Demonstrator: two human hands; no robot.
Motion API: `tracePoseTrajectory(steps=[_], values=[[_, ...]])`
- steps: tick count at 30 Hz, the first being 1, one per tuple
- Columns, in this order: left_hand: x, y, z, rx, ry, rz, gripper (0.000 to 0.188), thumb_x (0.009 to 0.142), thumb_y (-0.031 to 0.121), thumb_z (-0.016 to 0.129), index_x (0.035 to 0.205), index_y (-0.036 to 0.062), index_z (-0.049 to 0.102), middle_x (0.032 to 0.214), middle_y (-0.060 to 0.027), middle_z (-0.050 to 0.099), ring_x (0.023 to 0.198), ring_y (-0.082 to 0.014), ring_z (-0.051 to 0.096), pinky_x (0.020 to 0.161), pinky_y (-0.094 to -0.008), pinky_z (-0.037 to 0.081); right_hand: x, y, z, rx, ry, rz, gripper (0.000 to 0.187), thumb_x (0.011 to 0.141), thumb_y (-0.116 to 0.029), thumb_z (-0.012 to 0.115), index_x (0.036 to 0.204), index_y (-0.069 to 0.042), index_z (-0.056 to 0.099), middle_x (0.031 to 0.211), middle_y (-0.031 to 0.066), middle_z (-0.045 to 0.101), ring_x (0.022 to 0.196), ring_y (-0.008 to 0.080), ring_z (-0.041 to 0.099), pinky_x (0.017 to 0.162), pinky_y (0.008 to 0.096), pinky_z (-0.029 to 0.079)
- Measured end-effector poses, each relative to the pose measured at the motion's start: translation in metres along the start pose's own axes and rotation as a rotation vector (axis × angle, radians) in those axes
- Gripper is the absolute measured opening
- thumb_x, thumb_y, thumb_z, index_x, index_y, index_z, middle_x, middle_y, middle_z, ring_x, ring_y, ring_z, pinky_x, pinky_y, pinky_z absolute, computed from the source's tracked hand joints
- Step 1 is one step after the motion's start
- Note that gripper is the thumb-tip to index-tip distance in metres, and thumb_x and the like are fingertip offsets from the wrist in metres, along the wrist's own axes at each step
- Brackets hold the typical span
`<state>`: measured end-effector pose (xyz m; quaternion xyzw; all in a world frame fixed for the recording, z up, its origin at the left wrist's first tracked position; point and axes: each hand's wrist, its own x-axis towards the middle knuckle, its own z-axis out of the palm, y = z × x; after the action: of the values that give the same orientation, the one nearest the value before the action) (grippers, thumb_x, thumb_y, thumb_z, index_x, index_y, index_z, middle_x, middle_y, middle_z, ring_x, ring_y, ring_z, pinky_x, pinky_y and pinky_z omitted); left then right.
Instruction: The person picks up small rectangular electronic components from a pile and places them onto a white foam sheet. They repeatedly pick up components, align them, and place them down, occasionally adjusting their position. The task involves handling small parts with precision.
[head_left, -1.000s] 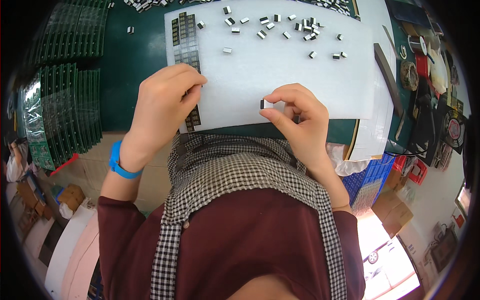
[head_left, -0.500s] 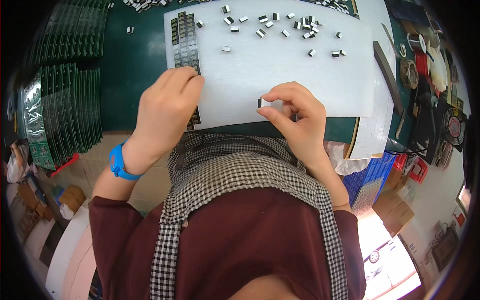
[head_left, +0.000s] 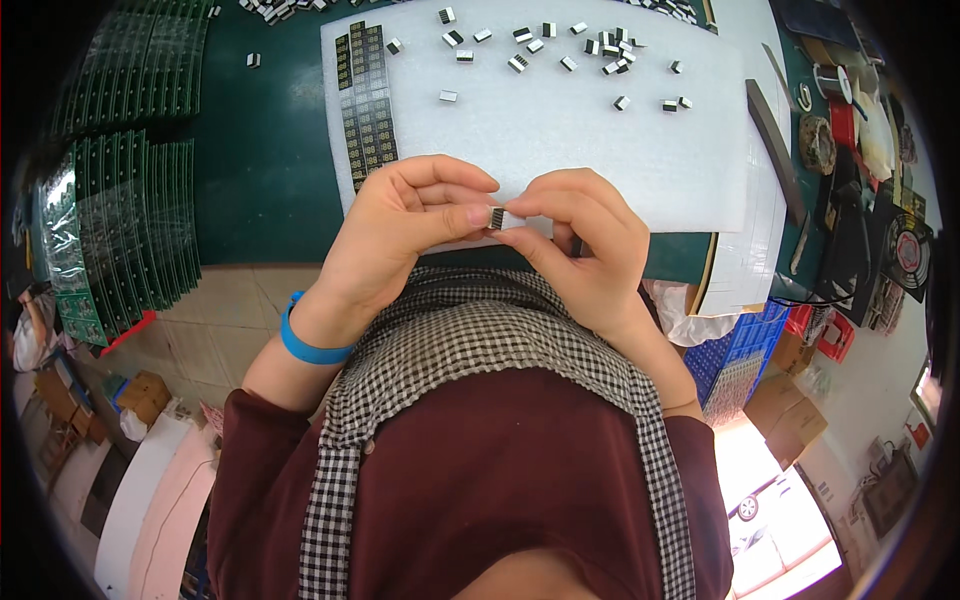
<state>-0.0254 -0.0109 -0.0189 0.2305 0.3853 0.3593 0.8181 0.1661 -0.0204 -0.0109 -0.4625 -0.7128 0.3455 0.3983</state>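
Note:
A small digit display module [head_left: 498, 217], white-bodied with a dark face, sits between my hands just above the near edge of a white foam sheet [head_left: 540, 140]. Thumb and fingers of my left hand [head_left: 385, 220] pinch its left side. From the right, my right hand [head_left: 598, 235] grips the same module with thumb and forefinger. Something dark shows in the right palm, too covered to name. Close-set rows of black-faced display modules [head_left: 368, 110] lie on the sheet beyond my left hand. Several loose modules [head_left: 612, 50] are scattered across the sheet's far part.
Green circuit boards [head_left: 125, 220] stand in rows at the left, with more boards [head_left: 135, 70] behind them. A dark bar [head_left: 778, 150] lies along the sheet's right side. Further right are a wire spool [head_left: 832, 85] and a small fan [head_left: 908, 250]. More modules heap [head_left: 285, 10] at the far edge.
My left hand has come off the module rows and moved right to meet my right hand. It now also grips the module, which has shifted slightly left and turned.

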Motion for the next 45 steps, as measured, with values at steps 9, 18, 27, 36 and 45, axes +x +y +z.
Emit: tracePoseTrajectory(steps=[9, 18, 27, 36, 45], values=[[-0.010, 0.003, 0.023, 0.596, 0.115, 0.210, 0.029, 0.079, -0.007, 0.058, 0.107, -0.0041, 0.057, 0.089, -0.0064, 0.066, 0.082, -0.0119, 0.063, 0.076, -0.0237, 0.052, -0.006, 0.006, 0.005, -0.248, -0.048, -0.136, 0.023, 0.066, -0.003, 0.076, 0.085, -0.009, 0.065, 0.083, 0.0027, 0.061, 0.056, 0.0091, 0.055, 0.043, 0.0234, 0.043], [-0.004, 0.025, 0.006, 1.583, 0.391, 0.875, 0.039, 0.072, -0.005, 0.059, 0.110, 0.0040, 0.059, 0.110, -0.0097, 0.061, 0.092, -0.0242, 0.060, 0.073, -0.0300, 0.050, -0.005, 0.011, -0.005, 0.634, -0.039, 0.615, 0.019, 0.076, -0.002, 0.071, 0.094, -0.001, 0.065, 0.082, 0.0028, 0.065, 0.056, 0.0003, 0.046, 0.050, 0.0177, 0.038], [-0.006, -0.003, -0.004, 2.319, 0.430, 0.702, 0.024, 0.071, -0.001, 0.058, 0.095, -0.0033, 0.061, 0.091, -0.0127, 0.058, 0.083, -0.0263, 0.058, 0.074, -0.0319, 0.049, -0.001, 0.011, -0.005, 0.502, -0.120, 0.571, 0.018, 0.077, -0.002, 0.070, 0.095, -0.001, 0.066, 0.078, -0.0023, 0.057, 0.050, -0.0020, 0.034, 0.048, 0.0149, 0.028], [-0.005, 0.054, -0.018, 1.401, 0.156, 0.580, 0.014, 0.074, -0.005, 0.062, 0.088, -0.0035, 0.061, 0.083, -0.0083, 0.063, 0.073, -0.0185, 0.063, 0.067, -0.0247, 0.049, -0.005, 0.009, -0.005, 0.236, -0.003, 0.347, 0.021, 0.071, -0.002, 0.074, 0.090, -0.004, 0.068, 0.085, 0.0011, 0.062, 0.049, 0.0009, 0.037, 0.044, 0.0178, 0.030], [0.005, 0.005, 0.003, 0.104, -0.029, -0.047, 0.012, 0.083, 0.004, 0.063, 0.094, -0.0012, 0.062, 0.085, -0.0069, 0.065, 0.077, -0.0134, 0.065, 0.074, -0.0251, 0.054, -0.004, 0.004, -0.003, 0.080, 0.039, 0.074, 0.024, 0.067, 0.000, 0.075, 0.089, -0.006, 0.067, 0.087, 0.0032, 0.064, 0.047, 0.0025, 0.043, 0.040, 0.0189, 0.033]])
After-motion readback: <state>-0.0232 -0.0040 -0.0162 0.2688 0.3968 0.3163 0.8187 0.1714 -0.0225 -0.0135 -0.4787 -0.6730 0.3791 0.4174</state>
